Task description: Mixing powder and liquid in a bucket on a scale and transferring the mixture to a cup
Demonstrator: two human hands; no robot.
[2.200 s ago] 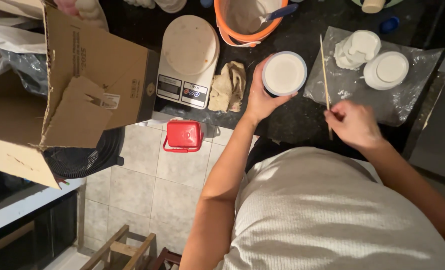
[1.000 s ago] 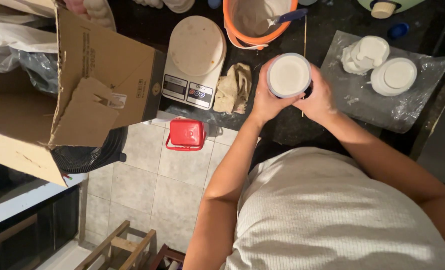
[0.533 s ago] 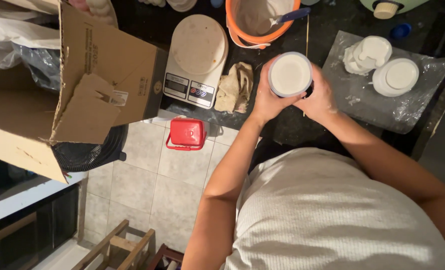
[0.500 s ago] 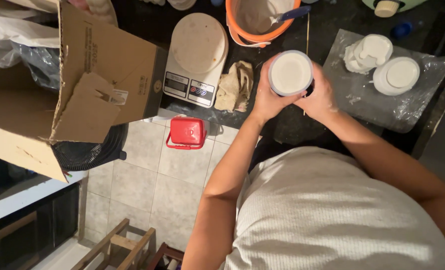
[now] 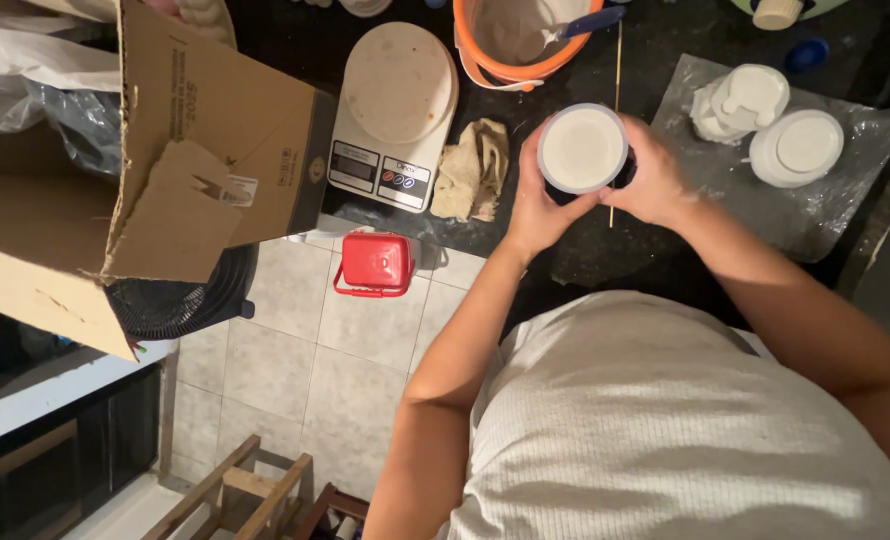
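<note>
Dark stone counter (image 5: pixel 665 260) over pale tiled floor; view is top-down from the head cam.

Left to right:
- Open cardboard box (image 5: pixel 165 170), flaps out, overhangs the counter's left end.
- Kitchen scale (image 5: pixel 395 115) w/ round pale platter, just beside the box.
- Crumpled tan cloth (image 5: pixel 473 170) between scale and the hands.
- Red lidded box (image 5: pixel 377 262) on the floor below the counter edge.
- Orange-rimmed bucket (image 5: pixel 510 40) at rear, behind the cup.
- Round white cup (image 5: pixel 583 148), mouth up, filled w/ white material, axis vertical. Held above the counter, near its front edge.
- Left hand (image 5: pixel 535 205) wraps the cup's left wall; right hand (image 5: pixel 655 180) wraps the right wall. Both grips closed on the cup, approx. equal share.
- Thin wooden stick (image 5: pixel 617 70) runs front-to-back, passing behind the right hand; whether the fingers pinch it cannot be told.
- Clear plastic sheet (image 5: pixel 845 210) w/ white cast pieces (image 5: pixel 780 125) to the right.

Open room: bare counter in front of the hands; rear is crowded.
</note>
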